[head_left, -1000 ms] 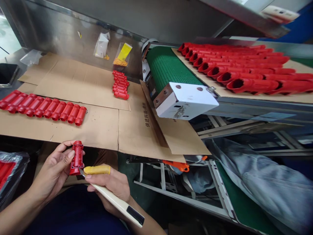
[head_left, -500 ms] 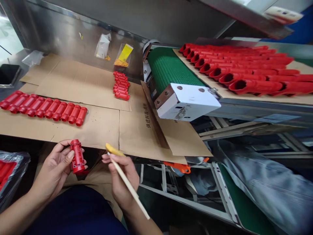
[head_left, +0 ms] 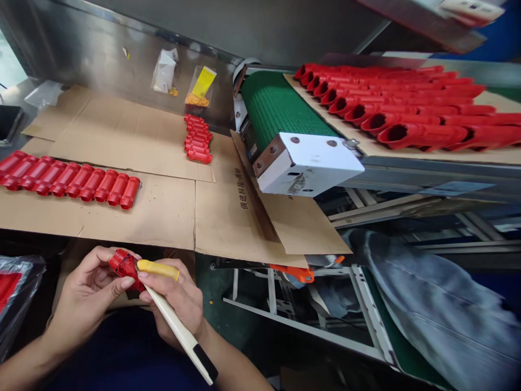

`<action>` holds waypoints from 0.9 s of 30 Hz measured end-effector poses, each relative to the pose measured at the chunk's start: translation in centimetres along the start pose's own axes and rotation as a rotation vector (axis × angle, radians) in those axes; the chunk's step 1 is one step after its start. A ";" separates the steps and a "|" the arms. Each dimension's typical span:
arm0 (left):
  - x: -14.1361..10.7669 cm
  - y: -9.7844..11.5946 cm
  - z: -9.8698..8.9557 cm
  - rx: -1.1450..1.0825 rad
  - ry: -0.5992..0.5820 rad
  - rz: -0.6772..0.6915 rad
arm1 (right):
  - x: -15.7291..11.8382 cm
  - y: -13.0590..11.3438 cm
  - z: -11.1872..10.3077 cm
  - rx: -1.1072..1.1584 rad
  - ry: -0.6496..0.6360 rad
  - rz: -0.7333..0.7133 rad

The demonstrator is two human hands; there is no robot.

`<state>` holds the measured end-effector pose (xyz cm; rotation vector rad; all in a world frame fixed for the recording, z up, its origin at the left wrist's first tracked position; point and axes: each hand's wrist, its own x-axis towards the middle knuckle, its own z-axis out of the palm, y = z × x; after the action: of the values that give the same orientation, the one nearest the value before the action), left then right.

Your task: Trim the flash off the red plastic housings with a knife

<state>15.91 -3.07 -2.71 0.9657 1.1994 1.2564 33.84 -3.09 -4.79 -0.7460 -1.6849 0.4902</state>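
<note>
My left hand point(head_left: 91, 285) grips a red ribbed cylinder point(head_left: 124, 264) with dark line markings, held tilted below the cardboard's front edge. My right hand point(head_left: 179, 301) is closed around a cream-coloured handled tool point(head_left: 175, 323) with a black end. A yellow cover point(head_left: 158, 269) sits on a finger of that hand, beside the cylinder. The tool's tip is at the cylinder's right side, its contact partly hidden by my fingers. On the cardboard point(head_left: 163, 217) above my hands, a row of red cylinders point(head_left: 83, 182) lies side by side.
Small red parts point(head_left: 198, 139) are lined up near two small bags, one with yellow pieces point(head_left: 198, 99). At right, a green conveyor point(head_left: 285, 103) stands beside rows of red tubes point(head_left: 415, 133). A lined box of red parts point(head_left: 10, 288) is at lower left. Grey fabric point(head_left: 439, 304) is at lower right.
My right hand has moved left with the tool and now meets the red cylinder. The cylinder has gone from nearly upright to tilted. The view has shifted slightly.
</note>
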 end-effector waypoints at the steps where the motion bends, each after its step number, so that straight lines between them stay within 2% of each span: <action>1: 0.0 0.0 0.0 0.004 -0.004 0.007 | -0.1 0.0 0.0 0.003 0.002 0.003; 10: 0.2 -0.4 0.1 0.008 -0.037 0.018 | -0.4 -0.2 0.1 -0.023 0.005 0.043; 27: -0.3 -0.4 0.3 0.000 0.029 0.014 | -0.6 -0.8 0.2 -0.018 0.020 0.062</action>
<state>16.32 -3.39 -2.99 0.9606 1.2162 1.2856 33.58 -4.10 -4.69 -0.8160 -1.6532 0.5090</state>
